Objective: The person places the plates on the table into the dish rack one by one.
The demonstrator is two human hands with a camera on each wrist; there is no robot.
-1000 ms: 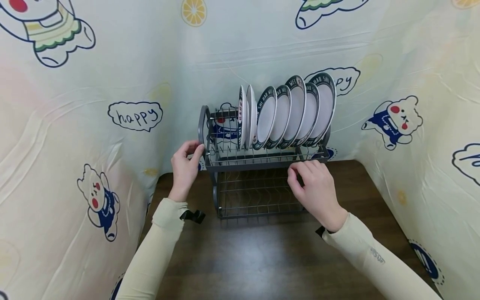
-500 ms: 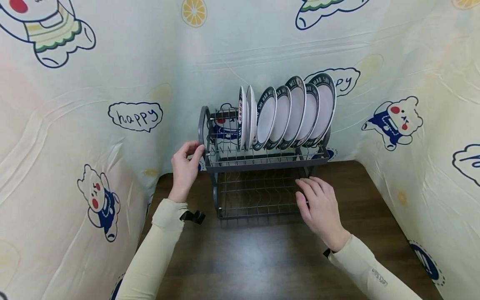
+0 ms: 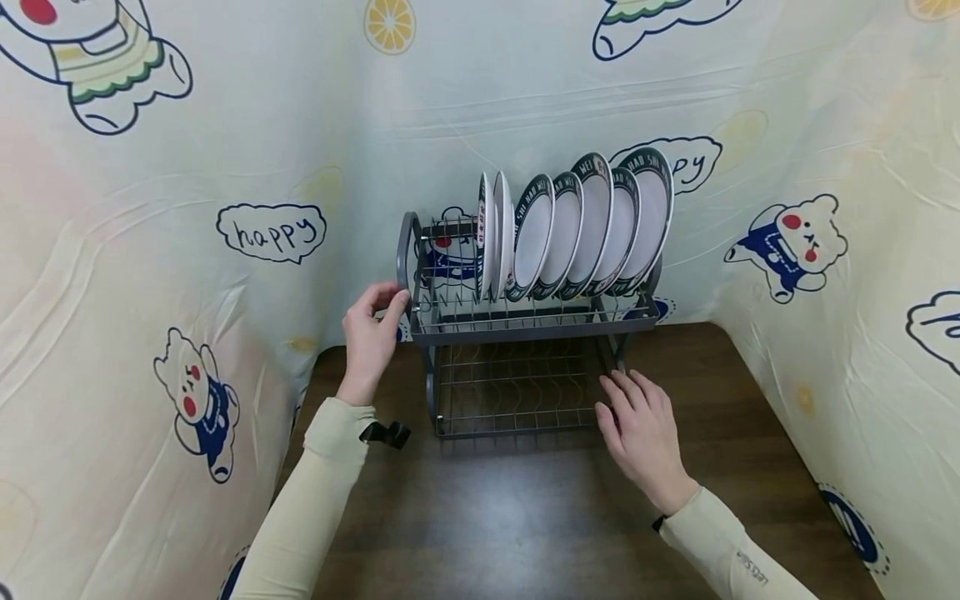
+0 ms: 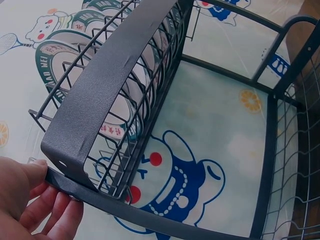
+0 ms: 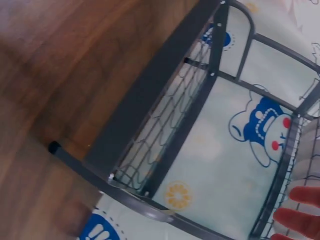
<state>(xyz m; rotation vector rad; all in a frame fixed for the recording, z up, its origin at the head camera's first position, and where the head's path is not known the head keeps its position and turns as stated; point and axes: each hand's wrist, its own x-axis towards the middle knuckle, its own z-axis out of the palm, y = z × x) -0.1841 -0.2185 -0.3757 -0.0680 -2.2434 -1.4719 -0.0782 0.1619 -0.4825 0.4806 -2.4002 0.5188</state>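
Observation:
A two-tier dark grey metal dish rack stands against the back cloth. Several white plates with dark green lettered rims lean upright in its upper tier, mostly toward the right. My left hand grips the rack's left side frame. In the left wrist view, the thumb and curled fingers pinch that frame bar. Beside the lower tier's right end, my right hand holds nothing, its fingers relaxed. Red-lit fingertips show at the right edge of the right wrist view.
The rack's lower wire shelf sits just above the dark wooden table. Pale cloth printed with cartoon bears hangs behind and along both sides. Plates fill the upper tier except for its left end.
My right hand has come down from the upper tier's front right edge to beside the lower tier, its fingers loosening. The left hand, rack and plates have stayed put.

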